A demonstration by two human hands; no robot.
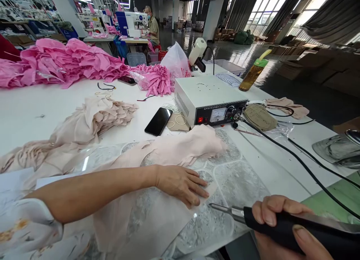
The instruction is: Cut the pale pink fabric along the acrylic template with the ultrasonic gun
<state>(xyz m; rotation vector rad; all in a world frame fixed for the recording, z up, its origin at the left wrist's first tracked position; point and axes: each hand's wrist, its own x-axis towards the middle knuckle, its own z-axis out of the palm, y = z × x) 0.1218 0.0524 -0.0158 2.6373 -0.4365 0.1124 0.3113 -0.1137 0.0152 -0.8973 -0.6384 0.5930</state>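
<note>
My left hand (182, 184) lies flat, fingers stretched out, pressing a sheer pale pink fabric piece (160, 218) onto a clear patterned mat (239, 185). In my right hand (284, 222) is a black-handled ultrasonic cutter (298, 228), its fingers wrapped round the grip. The cutter's metal tip points left, just short of the fabric's edge near my left fingertips. Beyond my left hand rests a folded stack of the same pale fabric (188, 143). A cable (298, 160) runs to a white control box (213, 98) with a dial and a red switch.
A black phone (158, 121) lies left of the box. Pale fabric bundles (92, 117) and a big pink fabric heap (70, 63) cover the left side. A bottle (254, 74), a glass jar (337, 149) and loose cables occupy the right. A person (153, 29) sits at a sewing machine behind.
</note>
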